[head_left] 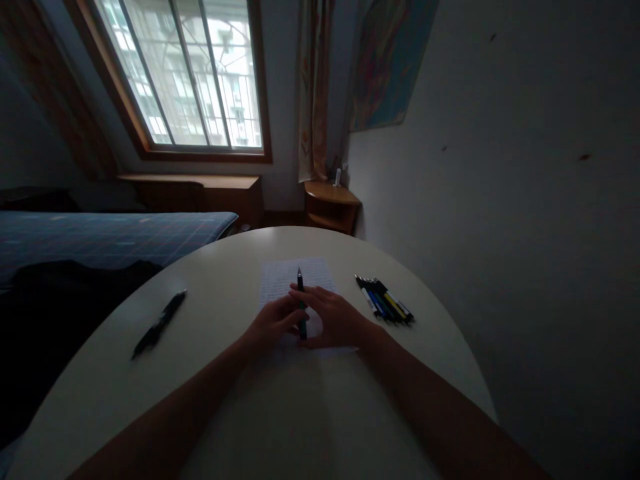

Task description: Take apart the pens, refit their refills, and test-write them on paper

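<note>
Both my hands meet over a white sheet of paper [295, 277] on the round white table [240, 400]. A green pen [301, 303] points away from me, tip up. My left hand [273, 323] pinches its lower part with closed fingers. My right hand [335, 317] wraps its fingers round the pen's barrel from the right. The paper's near part is hidden under my hands.
A black pen [159, 325] lies alone on the table's left side. Several pens [384, 300] lie in a row to the right of the paper. A bed with a blue cover [100, 233] stands left, a wooden corner stand [330, 203] beyond, a wall close on the right.
</note>
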### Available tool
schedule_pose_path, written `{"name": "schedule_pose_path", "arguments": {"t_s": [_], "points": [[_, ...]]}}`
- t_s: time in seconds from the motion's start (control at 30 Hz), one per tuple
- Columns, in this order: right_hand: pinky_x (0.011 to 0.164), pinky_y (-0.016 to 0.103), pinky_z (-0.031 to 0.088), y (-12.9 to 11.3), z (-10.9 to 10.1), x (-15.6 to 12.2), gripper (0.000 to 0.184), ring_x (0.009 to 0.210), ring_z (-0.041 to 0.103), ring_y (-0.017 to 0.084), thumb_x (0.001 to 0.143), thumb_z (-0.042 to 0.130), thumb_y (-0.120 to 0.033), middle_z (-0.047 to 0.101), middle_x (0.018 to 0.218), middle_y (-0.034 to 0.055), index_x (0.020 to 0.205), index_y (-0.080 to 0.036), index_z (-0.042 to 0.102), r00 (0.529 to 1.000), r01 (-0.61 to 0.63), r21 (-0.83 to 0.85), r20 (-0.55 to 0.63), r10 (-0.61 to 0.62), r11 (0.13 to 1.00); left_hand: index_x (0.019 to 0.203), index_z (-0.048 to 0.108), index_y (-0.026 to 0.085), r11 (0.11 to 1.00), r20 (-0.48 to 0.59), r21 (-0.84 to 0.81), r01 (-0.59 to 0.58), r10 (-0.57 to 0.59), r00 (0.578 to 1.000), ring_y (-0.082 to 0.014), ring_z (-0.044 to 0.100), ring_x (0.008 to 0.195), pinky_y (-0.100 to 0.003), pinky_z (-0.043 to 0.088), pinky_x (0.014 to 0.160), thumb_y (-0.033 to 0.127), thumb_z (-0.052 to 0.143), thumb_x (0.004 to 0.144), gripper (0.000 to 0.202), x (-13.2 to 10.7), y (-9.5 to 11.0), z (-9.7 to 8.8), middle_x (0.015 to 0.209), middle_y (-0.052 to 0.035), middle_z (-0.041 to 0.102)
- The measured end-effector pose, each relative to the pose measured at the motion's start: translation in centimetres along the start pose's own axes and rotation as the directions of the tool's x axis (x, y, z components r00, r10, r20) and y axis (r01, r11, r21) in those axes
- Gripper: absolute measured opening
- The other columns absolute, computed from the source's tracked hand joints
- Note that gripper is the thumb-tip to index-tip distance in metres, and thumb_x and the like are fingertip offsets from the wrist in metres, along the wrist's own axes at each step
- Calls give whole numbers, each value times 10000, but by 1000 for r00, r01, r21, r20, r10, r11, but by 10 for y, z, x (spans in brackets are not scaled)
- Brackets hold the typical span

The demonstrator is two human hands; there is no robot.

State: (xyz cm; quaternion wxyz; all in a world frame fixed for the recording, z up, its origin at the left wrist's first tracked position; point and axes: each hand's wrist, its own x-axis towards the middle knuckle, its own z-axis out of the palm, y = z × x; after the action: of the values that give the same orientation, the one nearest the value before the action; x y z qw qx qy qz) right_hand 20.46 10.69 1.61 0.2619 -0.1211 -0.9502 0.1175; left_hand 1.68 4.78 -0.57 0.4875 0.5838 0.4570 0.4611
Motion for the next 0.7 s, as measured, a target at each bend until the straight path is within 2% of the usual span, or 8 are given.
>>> {"name": "schedule_pose_path", "arguments": {"t_s": [0.13, 0.27, 0.37, 0.47, 0.57, 0.63, 0.67, 0.7], "points": [[1060, 460, 398, 0, -3, -1, 981, 1297, 464, 293, 690, 787, -478, 430, 1477, 127, 1492, -256, 268, 999, -31, 32, -31, 32, 999, 940, 608, 148, 1000, -19, -26, -3, 3, 1000, -179, 638, 771, -314, 564, 654, 488, 561, 862, 352, -2, 2, 3, 868, -55, 643], [944, 415, 476, 11, -2, -5, 1147, 1244, 507, 294, 568, 844, -542, 430, 1463, 144, 1499, -275, 230, 973, -159, 160, -140, 182, 974, 826, 585, 164, 999, -46, 16, -48, 48, 998, -170, 627, 725, -323, 545, 667, 391, 459, 897, 270, -10, 7, 6, 819, -46, 632], [833, 377, 500, 22, 0, -8, 1187, 1182, 544, 288, 512, 873, -533, 407, 1471, 153, 1481, -294, 229, 939, -206, 278, -214, 270, 938, 801, 605, 179, 939, -38, 308, -152, 172, 984, -177, 609, 747, -339, 514, 728, 284, 418, 887, 231, -17, 10, 10, 801, -51, 649], [800, 372, 490, 25, -1, -8, 1144, 1131, 562, 280, 552, 860, -521, 422, 1446, 179, 1468, -278, 220, 906, -218, 358, -271, 325, 908, 912, 612, 200, 756, 58, 588, -288, 315, 947, -204, 599, 899, -367, 487, 826, 173, 455, 847, 172, -26, 13, 18, 937, -67, 657], [759, 342, 490, 18, -3, -5, 911, 1013, 607, 245, 614, 827, -523, 581, 1261, 147, 1356, -233, 385, 884, -235, 408, -288, 369, 882, 1014, 603, 198, 616, 197, 692, -378, 342, 919, -238, 566, 1040, -411, 465, 931, 138, 508, 799, 243, -34, 18, 30, 1052, -85, 658], [708, 299, 480, 13, -3, -2, 431, 791, 623, 178, 770, 707, -512, 678, 911, 56, 1041, -200, 584, 853, -326, 413, -259, 452, 850, 1083, 595, 194, 558, 247, 728, -399, 329, 912, -257, 541, 1107, -456, 417, 1017, 165, 556, 782, 305, -38, 19, 38, 1143, -90, 645], [654, 274, 467, 11, -3, -1, 324, 686, 598, 148, 849, 610, -513, 657, 763, 26, 857, -190, 606, 821, -386, 429, -243, 516, 816, 1112, 590, 195, 543, 275, 735, -406, 309, 910, -259, 537, 1119, -470, 396, 1045, 177, 573, 774, 339, -41, 19, 41, 1168, -87, 640], [605, 255, 449, 10, -2, 0, 373, 606, 566, 126, 904, 516, -512, 618, 660, 8, 744, -183, 590, 784, -421, 468, -243, 571, 777, 1149, 580, 200, 530, 286, 747, -401, 289, 914, -267, 526, 1147, -490, 370, 1071, 189, 584, 774, 376, -43, 19, 44, 1202, -85, 630]]}}
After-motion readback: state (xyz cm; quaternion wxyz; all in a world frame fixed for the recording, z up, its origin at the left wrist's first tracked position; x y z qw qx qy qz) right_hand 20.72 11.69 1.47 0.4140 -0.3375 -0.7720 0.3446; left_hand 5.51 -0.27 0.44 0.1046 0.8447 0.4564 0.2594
